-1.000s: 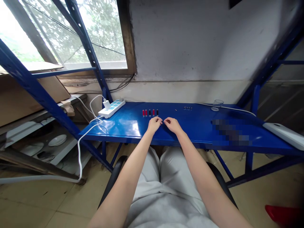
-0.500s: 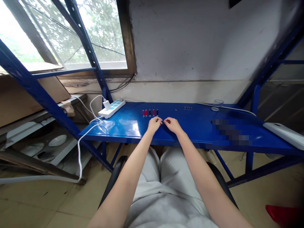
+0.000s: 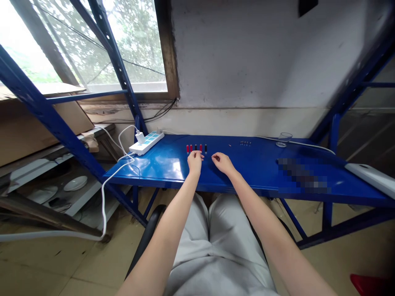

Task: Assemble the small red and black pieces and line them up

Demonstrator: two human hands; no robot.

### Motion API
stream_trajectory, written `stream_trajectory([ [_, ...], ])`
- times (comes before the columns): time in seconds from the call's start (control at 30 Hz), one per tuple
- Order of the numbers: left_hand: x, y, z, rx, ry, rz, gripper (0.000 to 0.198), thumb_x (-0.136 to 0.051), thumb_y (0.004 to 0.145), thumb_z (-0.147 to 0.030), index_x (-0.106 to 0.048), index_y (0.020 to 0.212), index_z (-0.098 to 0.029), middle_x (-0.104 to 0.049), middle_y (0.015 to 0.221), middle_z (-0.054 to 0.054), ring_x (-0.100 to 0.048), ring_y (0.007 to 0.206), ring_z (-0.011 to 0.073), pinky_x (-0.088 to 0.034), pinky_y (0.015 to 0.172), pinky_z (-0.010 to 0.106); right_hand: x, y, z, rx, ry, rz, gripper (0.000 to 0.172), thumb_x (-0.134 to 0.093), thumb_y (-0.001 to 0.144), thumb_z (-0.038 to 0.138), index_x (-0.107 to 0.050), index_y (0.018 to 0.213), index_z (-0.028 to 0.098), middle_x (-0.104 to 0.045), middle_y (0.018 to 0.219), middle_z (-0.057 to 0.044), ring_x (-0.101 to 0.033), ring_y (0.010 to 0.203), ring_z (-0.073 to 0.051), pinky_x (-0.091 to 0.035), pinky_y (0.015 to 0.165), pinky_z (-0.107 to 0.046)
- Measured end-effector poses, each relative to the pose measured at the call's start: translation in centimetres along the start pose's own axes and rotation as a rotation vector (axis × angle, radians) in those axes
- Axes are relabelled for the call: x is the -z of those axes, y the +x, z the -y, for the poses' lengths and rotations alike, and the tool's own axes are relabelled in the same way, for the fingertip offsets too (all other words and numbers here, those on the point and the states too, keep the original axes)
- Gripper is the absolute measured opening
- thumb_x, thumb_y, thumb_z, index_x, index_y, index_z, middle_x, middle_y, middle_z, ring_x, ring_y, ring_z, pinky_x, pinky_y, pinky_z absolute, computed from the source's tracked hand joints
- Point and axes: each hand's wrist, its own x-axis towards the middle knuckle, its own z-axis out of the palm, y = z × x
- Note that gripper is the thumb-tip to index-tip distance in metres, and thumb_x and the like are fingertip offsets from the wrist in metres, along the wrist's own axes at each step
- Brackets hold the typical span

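Several small red and black cylinders stand in a row on the blue table [image 3: 160, 168]. My left hand [image 3: 195, 161] is just in front of them, near a red cylinder [image 3: 200, 148], with its fingers pinched together; what they hold, if anything, is too small to name. To its right my right hand [image 3: 222, 162] hovers over the table, fingers curled and tips together, and its contents cannot be made out. A black cylinder [image 3: 205, 148] stands beyond the gap between the hands. Farther right lie several tiny pieces [image 3: 245, 143].
A white power strip [image 3: 147, 143] with a plugged-in cable is at the table's back left. A clear glass [image 3: 284, 139] stands at the back right, before a white cable. A blurred dark object [image 3: 302, 174] and a white device [image 3: 372, 176] lie on the right.
My left hand has moved left, away from my right hand, towards the row of cylinders. My right hand has hardly moved. The view has shifted slightly.
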Motion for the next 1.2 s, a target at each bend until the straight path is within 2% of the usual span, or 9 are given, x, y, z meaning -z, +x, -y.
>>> stream_trajectory([
  [0.17, 0.3, -0.1, -0.6, 0.059, -0.145, -0.114, 0.024, -0.041, 0.080, -0.032, -0.057, 0.076, -0.014, -0.056, 0.062, 0.001, -0.049, 0.050, 0.0071, -0.038, 0.050, 0.019, -0.9, 2.1, 0.4, -0.067, -0.173, 0.046, 0.020, -0.050, 0.079, 0.028, -0.061, 0.093, 0.017, -0.062, 0.098, -0.009, -0.054, 0.092, -0.021, -0.040, 0.077, -0.032],
  [0.4, 0.5, -0.4, -0.9, 0.047, -0.172, -0.131, 0.028, -0.040, 0.083, -0.037, -0.055, 0.074, -0.014, -0.053, 0.060, 0.001, -0.049, 0.051, 0.0069, -0.039, 0.052, 0.019, -2.5, 4.6, 0.8, -0.149, -0.298, 0.053, 0.025, -0.053, 0.077, 0.036, -0.061, 0.092, 0.017, -0.057, 0.108, -0.011, -0.046, 0.105, -0.027, -0.035, 0.085, -0.044],
  [0.83, 0.6, -0.4, -0.6, 0.019, -0.135, -0.099, 0.029, -0.039, 0.083, -0.036, -0.055, 0.072, -0.015, -0.053, 0.060, 0.001, -0.049, 0.051, 0.0070, -0.041, 0.054, 0.020, -4.0, 6.0, 1.2, -0.203, -0.336, 0.002, 0.021, -0.049, 0.079, 0.030, -0.062, 0.089, 0.018, -0.056, 0.106, -0.013, -0.046, 0.104, -0.028, -0.034, 0.084, -0.046],
  [0.97, 0.6, -0.4, -0.6, -0.004, -0.129, -0.079, 0.028, -0.040, 0.083, -0.036, -0.055, 0.072, -0.015, -0.053, 0.060, 0.001, -0.050, 0.052, 0.0076, -0.041, 0.054, 0.020, -4.1, 6.1, 1.2, -0.212, -0.315, -0.025, 0.017, -0.050, 0.079, 0.027, -0.062, 0.087, 0.018, -0.061, 0.100, -0.010, -0.050, 0.099, -0.026, -0.033, 0.083, -0.044],
  [1.07, 0.4, -0.4, -0.6, 0.004, -0.115, -0.042, 0.027, -0.042, 0.082, -0.037, -0.054, 0.074, -0.015, -0.054, 0.060, 0.000, -0.048, 0.049, 0.0067, -0.040, 0.052, 0.020, -3.6, 6.0, 1.2, -0.197, -0.266, -0.045, 0.017, -0.048, 0.080, 0.027, -0.061, 0.087, 0.019, -0.064, 0.091, -0.007, -0.054, 0.090, -0.023, -0.032, 0.083, -0.042],
  [1.2, 0.0, -0.6, -0.7, 0.018, -0.126, 0.065, 0.026, -0.051, 0.078, -0.041, -0.052, 0.088, -0.017, -0.057, 0.063, -0.001, -0.047, 0.044, 0.0062, -0.039, 0.049, 0.020, -2.6, 5.4, 1.1, -0.095, -0.252, -0.075, 0.017, -0.047, 0.080, 0.026, -0.060, 0.089, 0.019, -0.066, 0.087, -0.005, -0.057, 0.085, -0.021, -0.030, 0.083, -0.042],
])
